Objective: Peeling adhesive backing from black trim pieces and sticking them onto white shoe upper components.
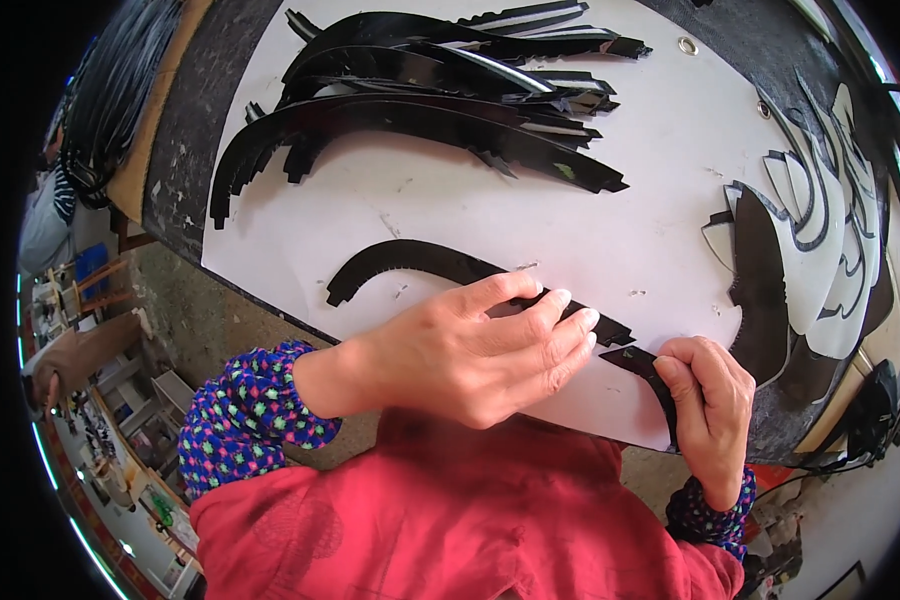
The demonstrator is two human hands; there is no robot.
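Note:
A long curved black strip (pixel 420 256) with a notched inner edge lies flat on the white sheet (pixel 310 190). My left hand (pixel 470 350) rests over its right half, with the fingers stretched out and the tips on the strip. Close to the strip's right end is a smaller curved black piece (pixel 638 362), near the front edge of the sheet. My right hand (pixel 708 395) pinches that piece between thumb and bent fingers, which hide part of it. Only a narrow gap separates the ends of the two pieces.
A loose pile of glossy black curved strips (pixel 400 120) lies at the far left. To the right are overlapping white and black cut pieces (pixel 820 240). Metal eyelets (pixel 687 46) sit in the sheet's far right border. Dark cords (pixel 115 100) hang beyond the left table edge.

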